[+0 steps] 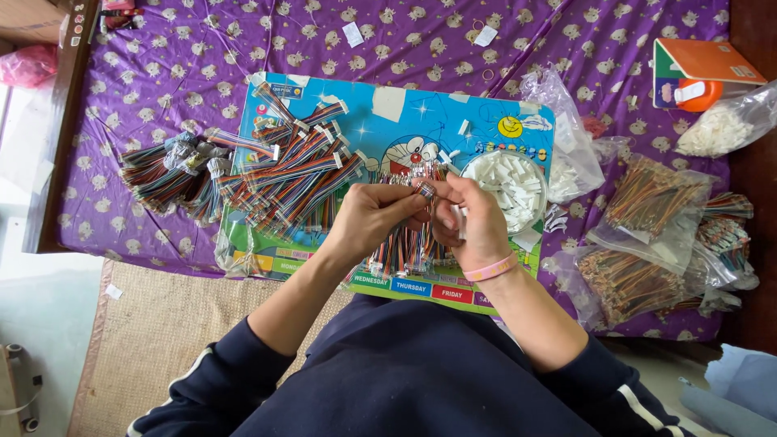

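Dark blue sleeves [243, 364] nearest, low in frame. Left hand [368, 217] and right hand [477, 222] meet over blue cartoon board [421, 113], fingertips of both pinched together on small multicoloured ribbon cable [424, 190]. More cable bundles [295, 174] heaped left; bowl of white tags [511, 182] just right; bagged cables [647, 202] further right

I see both forearms bare, dark sleeves pushed to elbows, angling inward. My left hand [374, 217] and right hand [473, 222] meet at centre, fingers curled, fingertips [426, 193] pinched together. Pink band on right wrist.
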